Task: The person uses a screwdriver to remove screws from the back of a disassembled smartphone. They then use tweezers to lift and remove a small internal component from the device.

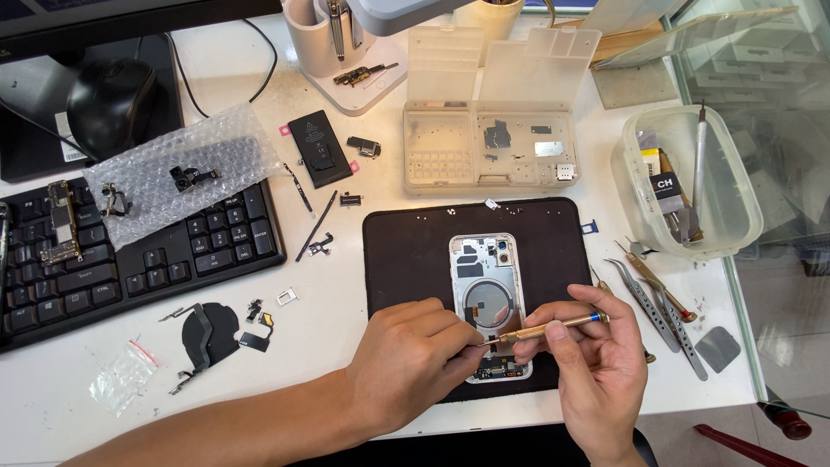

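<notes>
My left hand (413, 359) rests curled on the lower end of the one opened silver phone shell (488, 298), hiding that corner, so I can't tell what its fingertips pinch. My right hand (596, 367) grips a slim gold-and-blue screwdriver (546, 329), its tip lost behind my left fingers. The shell lies on a black rubber mat (406, 251). Three metal tweezers (661, 303) sit just right of it
</notes>
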